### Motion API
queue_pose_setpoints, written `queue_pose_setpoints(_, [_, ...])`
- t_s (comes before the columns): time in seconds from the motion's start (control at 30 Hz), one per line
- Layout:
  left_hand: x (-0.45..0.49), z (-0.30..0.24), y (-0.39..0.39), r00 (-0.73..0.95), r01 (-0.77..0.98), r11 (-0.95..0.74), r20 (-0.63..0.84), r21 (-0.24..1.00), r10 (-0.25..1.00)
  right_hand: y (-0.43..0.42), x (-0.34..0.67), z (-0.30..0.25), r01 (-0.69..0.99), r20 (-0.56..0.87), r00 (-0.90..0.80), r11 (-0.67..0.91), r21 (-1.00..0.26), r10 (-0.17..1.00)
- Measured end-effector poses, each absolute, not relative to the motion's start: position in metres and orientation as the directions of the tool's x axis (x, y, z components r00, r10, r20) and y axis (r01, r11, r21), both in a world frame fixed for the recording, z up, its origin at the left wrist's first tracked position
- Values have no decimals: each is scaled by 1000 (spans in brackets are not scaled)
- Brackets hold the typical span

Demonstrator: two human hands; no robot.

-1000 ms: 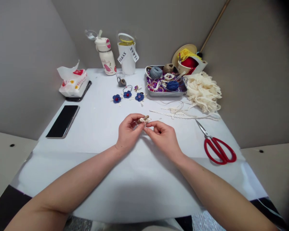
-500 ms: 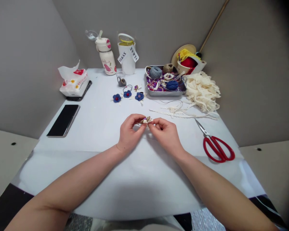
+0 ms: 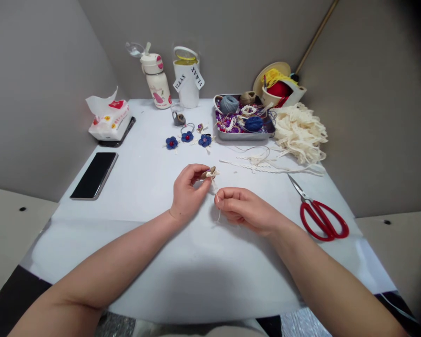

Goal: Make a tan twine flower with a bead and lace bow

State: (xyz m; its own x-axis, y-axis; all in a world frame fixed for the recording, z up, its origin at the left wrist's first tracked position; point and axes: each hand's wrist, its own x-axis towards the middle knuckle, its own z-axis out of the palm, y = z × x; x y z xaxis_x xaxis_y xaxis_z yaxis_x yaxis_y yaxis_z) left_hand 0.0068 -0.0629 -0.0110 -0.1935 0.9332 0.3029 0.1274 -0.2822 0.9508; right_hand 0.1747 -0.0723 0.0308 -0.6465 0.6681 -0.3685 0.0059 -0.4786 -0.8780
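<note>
My left hand pinches a small bow of twine and cream lace between thumb and fingers, above the white-covered table. A thin cream thread hangs down from the bow. My right hand sits just to the right and lower, its fingertips closed on that thread. Several blue fabric flowers lie farther ahead, beyond both hands.
Red-handled scissors lie to the right, near a cream lace heap and loose trim. A metal tray holds yarn balls and beads. A black phone, tissue pack and bottle stand left and behind.
My right hand has moved down and to the right, away from the bow, drawing out a thin thread. My left hand still holds the bow in about the same place.
</note>
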Motion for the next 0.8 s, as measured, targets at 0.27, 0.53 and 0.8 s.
queue_pose_setpoints(0.27, [3, -13, -59, -206, 177, -210, 245, 961, 947, -67, 193, 32, 60, -297, -620, -333, -941, 727])
queue_pose_setpoints(0.53, [1, -10, -54, -227, -5, 4, -5, 1000, 974, -32, 221, 46, 724, 77, -196, 197, -661, 978])
queue_pose_setpoints(0.8, [6, -7, -55, -226, 76, 35, -17, 996, 974, -59, 177, 13, 637, 354, -259, 434, -637, 899])
